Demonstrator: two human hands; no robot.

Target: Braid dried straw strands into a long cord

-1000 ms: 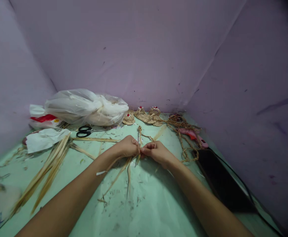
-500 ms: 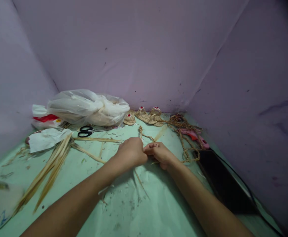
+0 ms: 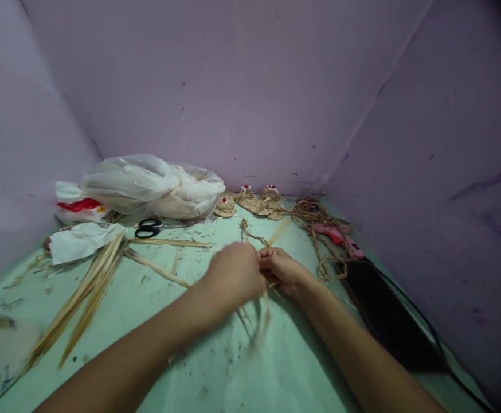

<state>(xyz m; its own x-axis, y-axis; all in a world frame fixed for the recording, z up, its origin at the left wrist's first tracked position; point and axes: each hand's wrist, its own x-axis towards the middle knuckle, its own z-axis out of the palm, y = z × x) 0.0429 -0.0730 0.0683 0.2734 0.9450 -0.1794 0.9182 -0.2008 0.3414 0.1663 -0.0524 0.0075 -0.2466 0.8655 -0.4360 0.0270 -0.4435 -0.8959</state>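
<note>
My left hand (image 3: 237, 275) is closed and slightly blurred, with a loose fibre end (image 3: 264, 324) hanging smeared beneath it. Right against it, my right hand (image 3: 282, 271) pinches a braided fibre cord (image 3: 257, 238), its fingertips partly hidden behind the left hand. From the hands the cord runs up and back to a knotted end on the green surface (image 3: 207, 378). More thin strand ends poke out below the fingers. Exactly how the strands cross between my hands is hidden.
Dried fibre strips (image 3: 98, 281), black-handled scissors (image 3: 148, 228) and a stuffed plastic bag (image 3: 151, 186) lie left. Woven pieces with red beads (image 3: 254, 203) sit by the wall. At right are coiled cord (image 3: 314, 212), a pink glue gun (image 3: 339, 238) and a dark flat object (image 3: 392, 315).
My left hand has shifted slightly right and towards me, over the fingers of my right hand. A loose strand now swings beneath it. My right hand moved slightly right.
</note>
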